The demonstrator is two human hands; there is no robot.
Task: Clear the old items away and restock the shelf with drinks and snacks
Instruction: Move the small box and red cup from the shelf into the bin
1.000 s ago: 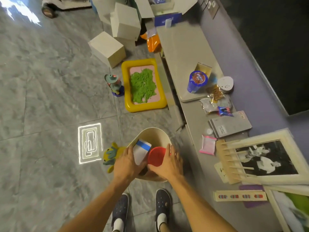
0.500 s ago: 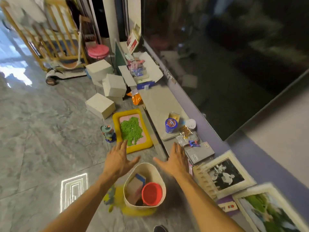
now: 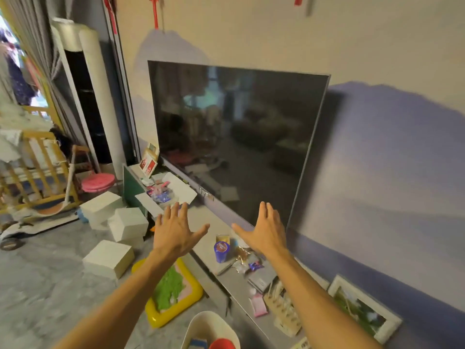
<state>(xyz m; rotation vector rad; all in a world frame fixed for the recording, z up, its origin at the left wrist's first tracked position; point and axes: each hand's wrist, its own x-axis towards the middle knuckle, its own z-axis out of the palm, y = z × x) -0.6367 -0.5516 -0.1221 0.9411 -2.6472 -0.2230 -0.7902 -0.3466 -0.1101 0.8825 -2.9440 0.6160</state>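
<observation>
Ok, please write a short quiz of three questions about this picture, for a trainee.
1. True or false: both hands are empty and open.
2. Which colour is the tray with green sand on the floor? A. blue B. yellow C. black
3. What stands on the low shelf between the two hands?

Key
1. True: left hand and right hand hold nothing.
2. B: the tray is yellow.
3. A blue can on the shelf.

Soft daylight from the left; motion-blurred, edges bowed.
</observation>
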